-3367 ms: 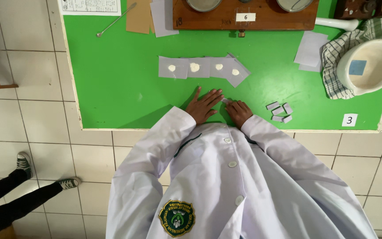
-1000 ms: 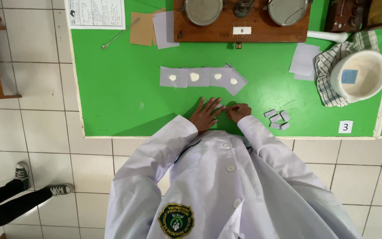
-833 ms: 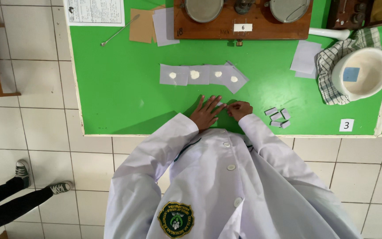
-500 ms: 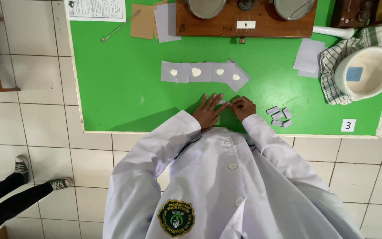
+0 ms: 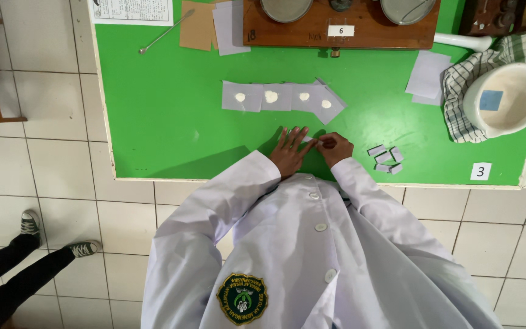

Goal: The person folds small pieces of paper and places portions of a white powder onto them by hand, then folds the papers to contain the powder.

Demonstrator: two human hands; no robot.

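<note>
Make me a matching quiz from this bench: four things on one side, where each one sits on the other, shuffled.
Things:
1. Bowl
2. Folded packets
3. Spatula
4. Powder heaps

Places:
A. On the row of paper squares in mid-table
B. On the checked cloth at the right
C. Just right of the right hand
D. Top left, beside the brown paper

Pairs: 1-B, 2-C, 3-D, 4-A

Four powder heaps (image 5: 271, 96); four folded packets (image 5: 386, 158)
</note>
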